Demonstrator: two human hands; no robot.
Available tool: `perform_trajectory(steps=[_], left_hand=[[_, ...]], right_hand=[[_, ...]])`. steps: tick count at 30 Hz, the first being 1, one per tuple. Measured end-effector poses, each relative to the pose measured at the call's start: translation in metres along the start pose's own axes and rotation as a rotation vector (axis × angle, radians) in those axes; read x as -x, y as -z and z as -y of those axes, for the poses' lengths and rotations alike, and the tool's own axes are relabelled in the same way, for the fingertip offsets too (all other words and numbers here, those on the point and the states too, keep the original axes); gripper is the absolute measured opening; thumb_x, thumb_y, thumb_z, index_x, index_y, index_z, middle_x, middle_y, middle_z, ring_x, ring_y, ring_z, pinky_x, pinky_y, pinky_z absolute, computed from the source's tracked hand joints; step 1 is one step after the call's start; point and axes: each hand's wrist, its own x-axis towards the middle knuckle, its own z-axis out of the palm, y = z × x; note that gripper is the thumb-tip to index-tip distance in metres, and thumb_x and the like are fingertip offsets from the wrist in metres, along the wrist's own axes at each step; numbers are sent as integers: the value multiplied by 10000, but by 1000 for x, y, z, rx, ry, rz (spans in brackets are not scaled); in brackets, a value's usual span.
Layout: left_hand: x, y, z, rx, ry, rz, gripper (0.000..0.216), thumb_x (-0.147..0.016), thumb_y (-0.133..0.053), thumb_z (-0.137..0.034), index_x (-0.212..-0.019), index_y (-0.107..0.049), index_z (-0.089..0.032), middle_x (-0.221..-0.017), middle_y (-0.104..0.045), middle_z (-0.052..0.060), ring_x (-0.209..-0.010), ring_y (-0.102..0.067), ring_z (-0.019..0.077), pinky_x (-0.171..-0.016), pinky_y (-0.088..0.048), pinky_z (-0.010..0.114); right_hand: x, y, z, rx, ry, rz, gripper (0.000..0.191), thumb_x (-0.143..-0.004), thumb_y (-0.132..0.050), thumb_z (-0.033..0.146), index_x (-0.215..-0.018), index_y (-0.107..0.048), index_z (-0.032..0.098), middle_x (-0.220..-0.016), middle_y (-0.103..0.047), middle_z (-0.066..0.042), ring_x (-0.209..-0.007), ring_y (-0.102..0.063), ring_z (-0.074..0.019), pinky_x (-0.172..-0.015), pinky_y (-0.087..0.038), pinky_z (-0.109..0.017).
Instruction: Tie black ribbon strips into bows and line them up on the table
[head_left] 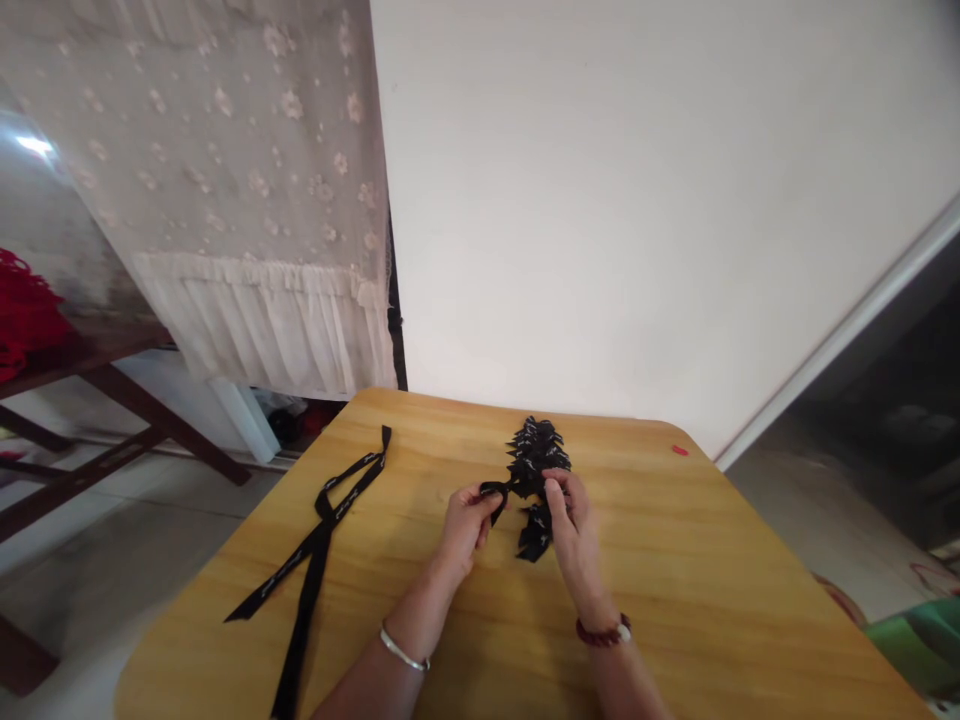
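Observation:
Between my hands is a black ribbon bow [495, 490] with pale print, held just above the table. My left hand [466, 522] pinches the bow's left loop between thumb and fingers. On the other side my right hand [571, 512] is closed, thumb against fingers, at the bow's right part, which the fingers partly hide. Right behind is a row of black ribbon bows [535, 440], overlapping one another. Another black bow [534, 535] lies nearer to me, beside my right hand. Loose lengths of black printed ribbon [319, 535] lie crossed on the table to the left.
The wooden table [420, 430] has rounded corners and meets a white wall [637, 220]. A small red scrap [680, 450] lies near its far right corner. Left are a lace curtain [262, 180] and a dark wooden stand [142, 400] bearing red material [26, 310].

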Motion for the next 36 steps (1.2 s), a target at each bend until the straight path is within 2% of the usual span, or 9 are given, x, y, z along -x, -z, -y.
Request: perform_trajectory(steps=[5,9,13,17,20,22,25,29,36], left_hand=[[-1,1,1,-97,38,50,208,-608,-610,-306,-539,-565,-114,-382,-482,-40,-222,-242,10,-275,-86,192],[0,1,0,-130,39,96,197,-604,-610,-299,-560,-576,-109,-448,-516,-25,-238,-252,8,-274,-96,193],[2,0,-2,-143,50,124,182,-602,-609,-289,-589,-591,-108,-461,-513,-32,-250,-257,8,-273,-105,188],[1,1,-2,-140,55,62,167,-588,-617,-261,-664,-614,-113,-461,-527,-45,-244,-242,2,-268,-116,180],[-1,2,-3,-90,48,-94,217,-576,-631,-253,-749,-615,-123,-671,-630,2,-239,-266,-12,-252,-127,174],[-1,3,-4,-8,30,-128,251,-566,-644,-243,-787,-611,-129,-759,-636,15,-242,-296,-15,-243,-155,167],[1,2,-5,120,67,-16,292,-544,-673,-225,-813,-612,-129,-700,-620,4,-284,-399,14,-273,-268,156],[4,-3,-3,221,144,115,255,-500,-715,-202,-715,-616,-109,-637,-609,23,-495,-567,108,-387,-406,174],[4,-8,3,315,72,82,235,-478,-732,-190,-659,-611,-102,-517,-571,-3,-467,-501,81,-436,-412,196]], right_hand=[[-4,-2,-5,-57,-85,103,268,-778,-453,388,-913,-557,181,-1001,-559,-70,-957,-488,-199,-850,-359,-331],[-6,-4,-5,-108,-191,191,234,-675,-567,381,-749,-580,160,-763,-592,-38,-746,-538,-185,-698,-411,-288],[-7,-4,-5,-104,-211,286,186,-628,-594,326,-559,-563,156,-550,-535,10,-572,-493,-142,-540,-377,-239],[-7,-4,-9,-108,-213,260,182,-634,-585,298,-531,-553,152,-497,-501,28,-501,-443,-110,-465,-334,-213],[-7,-4,-13,-115,-195,218,193,-655,-572,312,-551,-552,151,-502,-504,27,-493,-436,-107,-445,-324,-207],[-7,-4,-14,-101,-179,202,196,-670,-561,313,-560,-547,151,-513,-512,23,-501,-440,-110,-456,-329,-210],[-6,-5,-13,-82,-151,195,186,-688,-544,306,-579,-544,155,-539,-529,15,-524,-455,-120,-484,-343,-218],[-3,-8,-10,-65,-104,195,156,-692,-534,276,-584,-545,163,-558,-552,12,-553,-488,-132,-534,-368,-228],[0,-14,-6,-21,-75,258,141,-688,-534,253,-580,-555,165,-546,-560,14,-546,-494,-133,-545,-370,-231]])
